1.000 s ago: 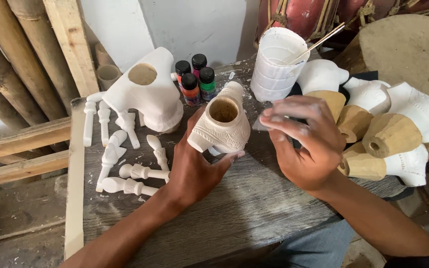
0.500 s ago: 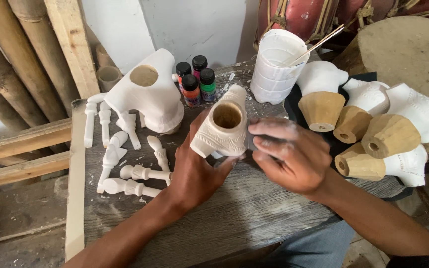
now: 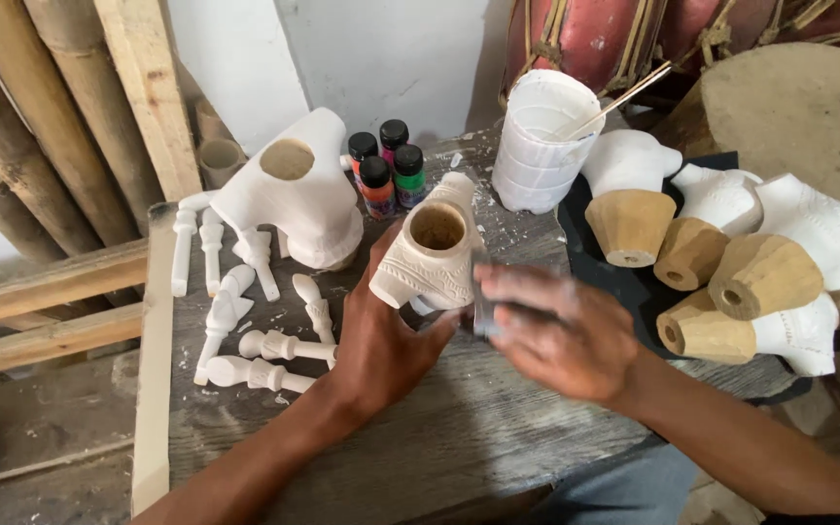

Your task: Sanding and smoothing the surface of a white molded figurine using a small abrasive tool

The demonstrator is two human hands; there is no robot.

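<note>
Since the earlier frame, the right hand (image 3: 558, 331) has moved left against the white carved hollow wooden piece (image 3: 432, 255), fingers pinching a small grey pad (image 3: 483, 306); the left hand (image 3: 381, 335) grips that piece from below, above the weathered plank table (image 3: 459, 437).

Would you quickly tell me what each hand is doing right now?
Left hand: closed around the white carved piece.
Right hand: blurred, pinching a small dark thing against it.
</note>
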